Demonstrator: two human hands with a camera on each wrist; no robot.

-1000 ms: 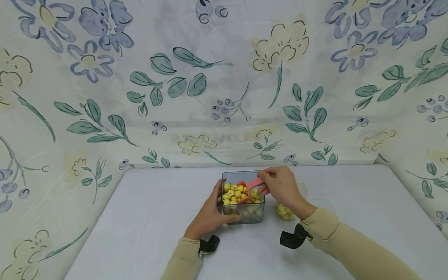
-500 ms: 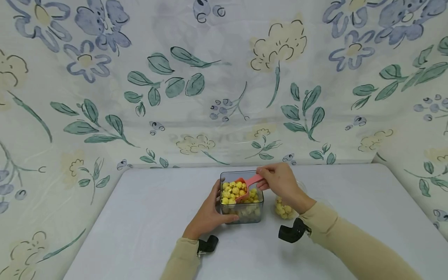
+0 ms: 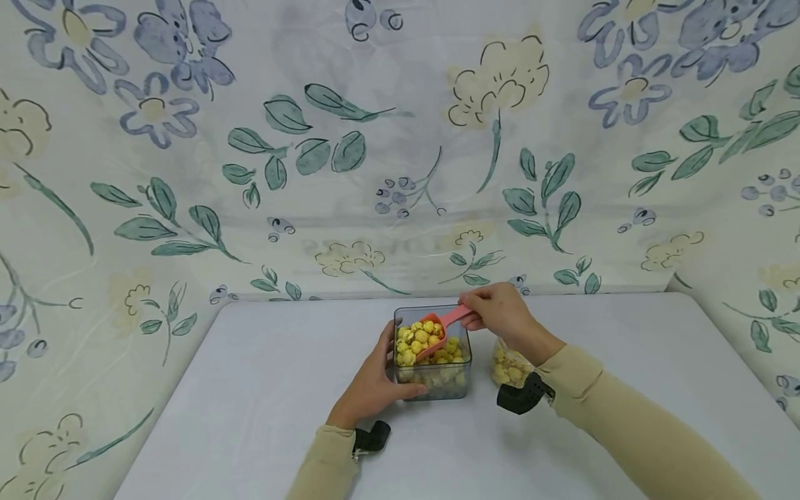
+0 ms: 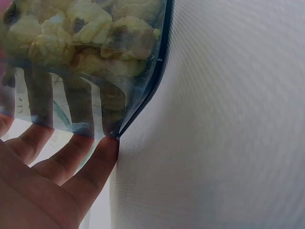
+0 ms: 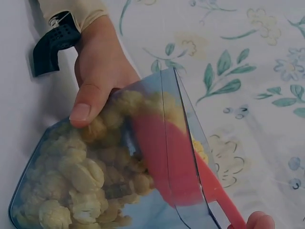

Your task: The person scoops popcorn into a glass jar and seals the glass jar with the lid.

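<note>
On the white table (image 3: 250,389), against a flowered cloth backdrop (image 3: 187,139), I see my left hand (image 3: 370,389) cupped around the near left side of a clear square tub (image 3: 431,378), fingers flat on one wall and thumb across the front; the left wrist view shows the fingertips (image 4: 107,148) pressed to the tub's lower edge through the plastic. Filling the tub are yellow puffed snacks (image 3: 409,347), knobbly and, by my reading, very light and brittle, so they would crush under a hard dig and roll off anything tipped. Above them, a pink scoop (image 3: 431,332) sits heaped with the snacks, bowl over the tub's middle and handle slanting up to the right; I judge it stiff, light and best held at the handle's far end, exactly where my right hand (image 3: 500,316) pinches it between thumb and curled fingers. Thin and smooth, the tub looks liable to slide, which is why a steadying grip low on its walls seems sensible to me. Just right of the tub, partly hidden behind my right wrist, stands a small clear cup (image 3: 509,364) already holding some snacks; the tub's raised rim and that forearm lie between scoop and cup. Black wrist camera mounts (image 3: 521,399) sit near both sleeves.
</note>
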